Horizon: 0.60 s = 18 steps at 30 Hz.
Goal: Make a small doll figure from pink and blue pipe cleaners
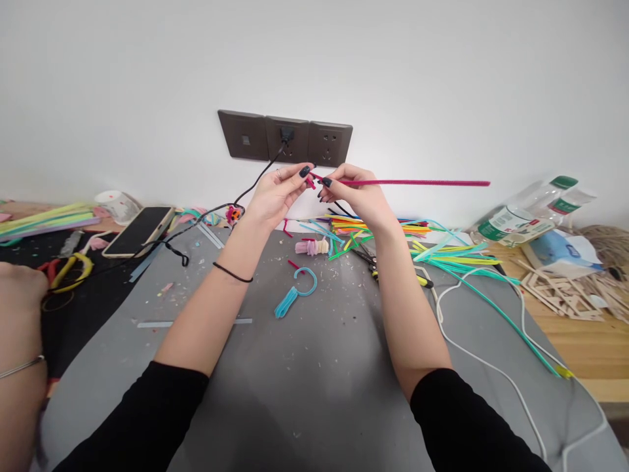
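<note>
Evidently, crimson pipe cleaner [417, 182] held up at twelve o'clock, clamped near one end by left hand [273, 200] and right hand [362, 196], probably for fine control; free length pointed toward three o'clock. Blue hook [286, 303] laid at hands' six o'clock.

The right hand [358, 189] hides part of a magenta pipe cleaner [417, 182]. At eight o'clock, the left forearm [213, 295] partly covers a translucent stick [155, 324]; toward nine, a co-worker's arm [19, 334] runs off-frame.

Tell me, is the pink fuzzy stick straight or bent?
Straight: the pink fuzzy stick makes one even line past the right hand. Its other end's partly hidden; cannot tell there.
</note>
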Each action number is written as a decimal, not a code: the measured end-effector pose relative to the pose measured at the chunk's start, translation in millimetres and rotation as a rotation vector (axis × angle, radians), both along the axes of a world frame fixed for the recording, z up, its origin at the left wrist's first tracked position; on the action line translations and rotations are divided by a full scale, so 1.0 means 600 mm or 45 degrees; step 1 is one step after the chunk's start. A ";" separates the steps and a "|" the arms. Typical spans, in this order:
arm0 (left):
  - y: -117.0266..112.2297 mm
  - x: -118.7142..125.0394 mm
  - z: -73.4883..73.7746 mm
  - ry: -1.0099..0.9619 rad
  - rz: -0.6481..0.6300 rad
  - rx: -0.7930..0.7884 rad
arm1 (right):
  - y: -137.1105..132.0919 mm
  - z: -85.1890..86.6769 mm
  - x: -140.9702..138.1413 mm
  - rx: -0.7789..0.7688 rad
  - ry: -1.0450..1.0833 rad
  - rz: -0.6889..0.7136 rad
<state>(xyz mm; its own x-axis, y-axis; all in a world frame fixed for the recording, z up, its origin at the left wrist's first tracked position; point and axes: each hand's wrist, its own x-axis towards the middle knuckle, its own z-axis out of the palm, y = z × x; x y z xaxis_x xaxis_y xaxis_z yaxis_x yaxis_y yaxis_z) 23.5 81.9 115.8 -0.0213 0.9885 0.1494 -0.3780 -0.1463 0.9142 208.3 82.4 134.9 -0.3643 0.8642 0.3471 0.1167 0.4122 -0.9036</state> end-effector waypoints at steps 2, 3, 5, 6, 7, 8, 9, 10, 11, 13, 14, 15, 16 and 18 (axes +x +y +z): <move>-0.001 0.003 0.003 -0.018 0.014 -0.014 | -0.003 0.003 0.000 0.002 -0.003 0.004; -0.002 0.005 0.003 -0.033 0.016 -0.019 | -0.004 0.004 0.000 0.004 -0.001 0.007; -0.002 0.008 0.002 -0.057 0.009 -0.026 | -0.006 0.006 0.001 0.005 -0.001 0.014; -0.002 0.009 0.001 -0.061 0.002 -0.025 | -0.007 0.007 0.001 0.003 -0.002 0.017; -0.001 0.009 -0.001 -0.061 -0.006 -0.020 | -0.008 0.008 0.002 0.002 -0.001 0.022; 0.000 0.009 -0.003 -0.061 -0.016 -0.008 | -0.009 0.008 0.002 0.002 0.005 0.032; 0.001 0.009 -0.005 -0.062 -0.026 0.009 | -0.010 0.009 0.002 0.002 0.016 0.047; 0.003 0.008 -0.008 -0.067 -0.037 0.030 | -0.011 0.010 0.002 0.004 0.031 0.065; 0.004 0.007 -0.010 -0.074 -0.047 0.051 | -0.012 0.010 0.002 0.006 0.050 0.085; 0.008 0.005 -0.014 -0.095 -0.069 0.087 | -0.012 0.010 0.001 0.015 0.087 0.125; 0.010 0.004 -0.016 -0.106 -0.081 0.102 | -0.012 0.009 0.001 0.020 0.103 0.144; 0.012 0.003 -0.017 -0.117 -0.092 0.116 | -0.011 0.008 0.000 0.026 0.115 0.163; 0.014 0.002 -0.018 -0.127 -0.100 0.128 | -0.010 0.007 0.000 0.032 0.126 0.181; 0.016 0.001 -0.019 -0.142 -0.105 0.142 | -0.009 0.005 -0.002 0.041 0.134 0.207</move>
